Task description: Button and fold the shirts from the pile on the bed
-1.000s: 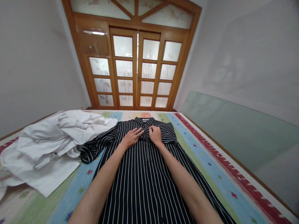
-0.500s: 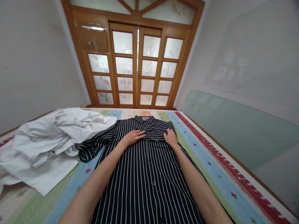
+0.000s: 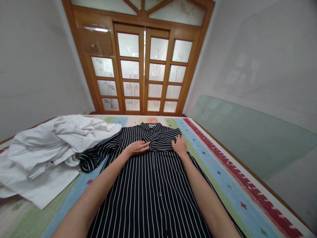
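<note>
A heap of crumpled white cloth (image 3: 59,142) lies at the far left, on the striped, star-dotted sheet (image 3: 223,178). Touching it is one sleeve (image 3: 88,162) of a black shirt (image 3: 148,205) with white stripes, its rolled end reaching out to the side. The shirt lies spread in the middle, buttons up, collar (image 3: 151,125) toward the wooden doors (image 3: 143,66). The person's left hand (image 3: 138,147) rests palm down on the chest, fingertips at the inner end of the other sleeve (image 3: 162,138), which is folded across the front; I can't tell whether that grip pinches any fabric. Just to the right, the right hand (image 3: 180,145) touches the folded sleeve near the shirt's side, its grip moderately wide, thumb and fingers apart. Beyond the sheet, a pale green panel (image 3: 247,129) lines the right wall (image 3: 279,59).
</note>
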`<state>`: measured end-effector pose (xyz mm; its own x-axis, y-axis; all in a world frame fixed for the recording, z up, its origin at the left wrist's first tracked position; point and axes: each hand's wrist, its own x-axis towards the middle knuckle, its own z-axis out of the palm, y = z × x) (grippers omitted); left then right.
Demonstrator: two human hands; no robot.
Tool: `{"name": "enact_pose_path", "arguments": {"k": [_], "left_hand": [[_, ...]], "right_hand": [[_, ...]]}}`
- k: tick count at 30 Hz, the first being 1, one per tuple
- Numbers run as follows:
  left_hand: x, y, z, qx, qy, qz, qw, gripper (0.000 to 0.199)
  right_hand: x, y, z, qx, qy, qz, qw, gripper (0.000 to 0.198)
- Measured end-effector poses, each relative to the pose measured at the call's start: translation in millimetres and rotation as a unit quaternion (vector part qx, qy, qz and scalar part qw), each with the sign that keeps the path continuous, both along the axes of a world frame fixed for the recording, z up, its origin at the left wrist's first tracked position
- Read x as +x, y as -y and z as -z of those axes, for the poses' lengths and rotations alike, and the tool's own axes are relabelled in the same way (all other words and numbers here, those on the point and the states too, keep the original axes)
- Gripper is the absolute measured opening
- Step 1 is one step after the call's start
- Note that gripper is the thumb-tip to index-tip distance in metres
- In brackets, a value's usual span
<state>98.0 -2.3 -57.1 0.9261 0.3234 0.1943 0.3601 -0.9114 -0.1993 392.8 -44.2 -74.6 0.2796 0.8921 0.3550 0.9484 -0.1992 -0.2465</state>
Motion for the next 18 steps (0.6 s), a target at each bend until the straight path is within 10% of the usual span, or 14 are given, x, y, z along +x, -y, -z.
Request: {"name": "enact_pose_path", "arguments": {"k": [12,18], "left_hand": [[6,9,-13.9,-0.028,-0.009,0.035,0.999,0.010],[34,19,-1.9,-0.044,0.218,-0.219,0.950,0.030]], "right_hand": [[-5,3,-4,-0.032,0.020,-0.037,0.999,0.050],[-3,1,-3,-0.098,0.037,-0.106,0.989,0.054]]}}
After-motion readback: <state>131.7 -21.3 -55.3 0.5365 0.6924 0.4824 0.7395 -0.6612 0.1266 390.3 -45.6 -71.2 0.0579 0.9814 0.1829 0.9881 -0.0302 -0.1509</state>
